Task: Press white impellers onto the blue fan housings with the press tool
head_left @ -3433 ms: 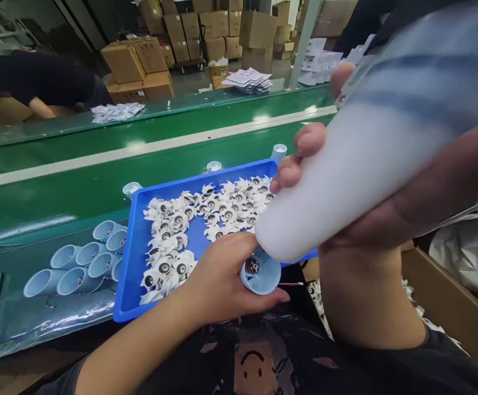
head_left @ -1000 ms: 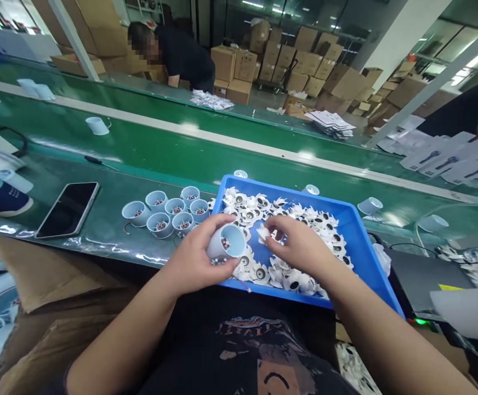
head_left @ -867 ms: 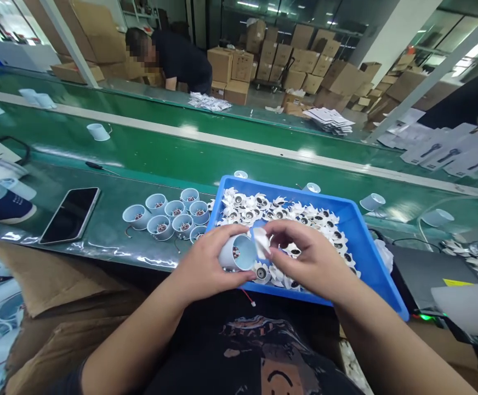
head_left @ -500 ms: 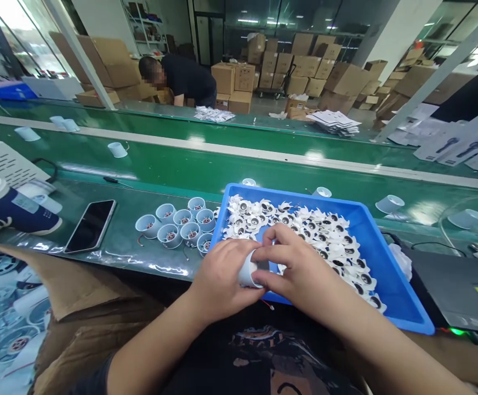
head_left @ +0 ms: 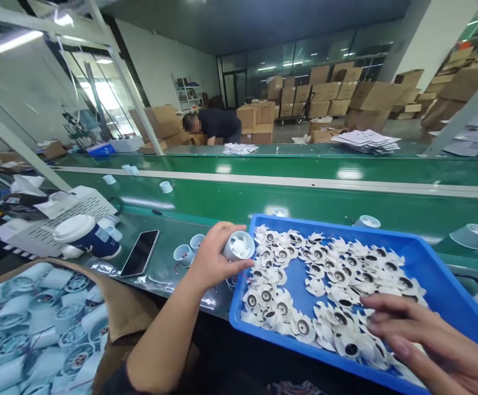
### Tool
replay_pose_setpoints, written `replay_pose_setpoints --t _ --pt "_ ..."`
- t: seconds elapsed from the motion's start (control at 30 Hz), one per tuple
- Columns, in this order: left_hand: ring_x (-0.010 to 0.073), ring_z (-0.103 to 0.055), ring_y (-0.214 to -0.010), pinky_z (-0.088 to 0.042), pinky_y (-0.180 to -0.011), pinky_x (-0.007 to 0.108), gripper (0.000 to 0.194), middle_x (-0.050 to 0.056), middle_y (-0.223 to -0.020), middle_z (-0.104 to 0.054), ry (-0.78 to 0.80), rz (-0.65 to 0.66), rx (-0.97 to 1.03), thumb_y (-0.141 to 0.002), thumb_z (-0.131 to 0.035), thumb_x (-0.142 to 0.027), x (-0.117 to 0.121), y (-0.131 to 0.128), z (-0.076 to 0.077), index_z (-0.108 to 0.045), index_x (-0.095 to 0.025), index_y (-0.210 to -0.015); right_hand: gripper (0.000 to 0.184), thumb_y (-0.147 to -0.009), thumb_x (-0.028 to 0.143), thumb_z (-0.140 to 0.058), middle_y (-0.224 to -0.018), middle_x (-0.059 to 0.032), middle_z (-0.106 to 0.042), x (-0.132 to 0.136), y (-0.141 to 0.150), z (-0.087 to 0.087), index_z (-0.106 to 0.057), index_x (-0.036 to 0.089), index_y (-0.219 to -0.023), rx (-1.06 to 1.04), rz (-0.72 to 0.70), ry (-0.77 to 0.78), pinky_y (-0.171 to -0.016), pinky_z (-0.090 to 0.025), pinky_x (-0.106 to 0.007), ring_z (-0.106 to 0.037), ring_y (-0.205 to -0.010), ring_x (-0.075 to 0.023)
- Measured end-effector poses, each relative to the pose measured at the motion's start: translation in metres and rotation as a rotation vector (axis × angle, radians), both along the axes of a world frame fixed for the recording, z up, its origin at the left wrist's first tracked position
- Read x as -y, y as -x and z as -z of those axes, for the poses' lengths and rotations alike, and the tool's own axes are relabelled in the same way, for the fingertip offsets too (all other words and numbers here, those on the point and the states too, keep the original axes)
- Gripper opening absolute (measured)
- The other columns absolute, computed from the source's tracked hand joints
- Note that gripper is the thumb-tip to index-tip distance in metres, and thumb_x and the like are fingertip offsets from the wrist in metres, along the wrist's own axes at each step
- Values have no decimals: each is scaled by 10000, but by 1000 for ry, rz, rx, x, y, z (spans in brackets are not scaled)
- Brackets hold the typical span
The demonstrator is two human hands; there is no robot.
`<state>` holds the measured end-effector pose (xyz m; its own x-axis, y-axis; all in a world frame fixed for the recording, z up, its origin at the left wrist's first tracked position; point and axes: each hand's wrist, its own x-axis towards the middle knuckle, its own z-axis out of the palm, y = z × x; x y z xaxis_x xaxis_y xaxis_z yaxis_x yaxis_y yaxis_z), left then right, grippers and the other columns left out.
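Note:
My left hand is wrapped round a pale blue fan housing, whose open end faces me. Inside it sits a white fan impeller. Over the right part of a blue tray, my right hand hovers with its fingers apart and nothing in them. White impellers with dark round hubs fill much of the tray. Left of my left hand, more pale blue housings stand on the bench, partly hidden by that hand.
A cardboard box at lower left holds many pale blue housings. A phone and a lidded cup lie on the bench. Behind runs a green conveyor carrying a few housings. Across it a person bends over.
My right hand has left the housing and moved right over the tray, opening. My left hand keeps the housing, now turned to show the impeller inside. The view has shifted left and up.

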<state>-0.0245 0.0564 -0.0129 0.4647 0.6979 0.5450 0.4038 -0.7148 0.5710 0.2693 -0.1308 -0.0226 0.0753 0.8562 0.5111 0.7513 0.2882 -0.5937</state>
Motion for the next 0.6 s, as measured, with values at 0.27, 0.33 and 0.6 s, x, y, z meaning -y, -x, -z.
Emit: replay_pose_setpoints --t 0.27,0.33,0.6 --pt "246 -664 -966 -508 -903 387 553 73 -1053 -702 -120 381 11 -737 -756 -520 36 -60 -14 -571 -227 -1169 294 -980 349 -478 -1306 -95 -486 -28 54 -46 -606 260 -1230 405 -148 -148 -930 -474 -457 -483 -1175 -263" --pt "234 -672 -935 -516 -864 367 537 67 -1034 -705 -149 387 63 -752 -750 -505 44 -61 -16 -556 -231 -1172 325 -989 397 -450 -1381 -82 -428 -34 60 -49 -589 277 -1258 423 -167 -124 -975 -407 -500 -441 -1214 -283" --pt "229 -683 -865 -492 -783 372 498 63 -979 -718 -232 324 8 -773 -711 -558 53 -56 -19 -547 -218 -1099 319 -983 477 -473 -1371 -25 -450 -36 65 -44 -634 288 -1184 382 -168 -208 -1048 -258 -443 -410 -1208 -277"
